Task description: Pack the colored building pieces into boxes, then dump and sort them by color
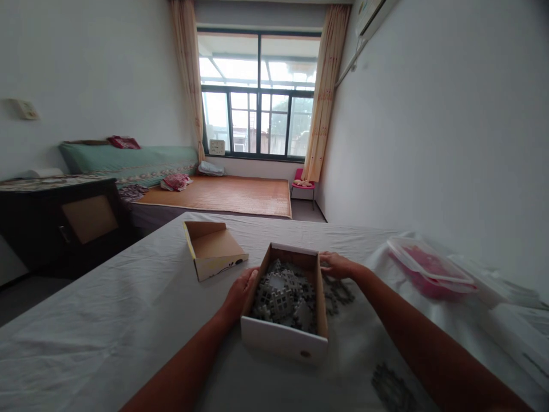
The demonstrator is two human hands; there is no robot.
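- From where I stand: 2 hands clamped on 1 open box (285,339), squeezing from opposite sides.
- Left hand (239,292): against the left wall, fingertips near the rim.
- Right hand (338,265): on the right wall near the far corner; finger spread hard to tell.
- Box: over the white sheet (107,349), full of grey interlocking pieces (281,294); can't tell if lifted.
- Lid (217,243): left of box, apart.
- More loose pieces (391,386): right, near the forearm.

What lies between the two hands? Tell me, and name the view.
Between the left hand and right hand stands an open box holding grey notched pieces; the head view shows it.
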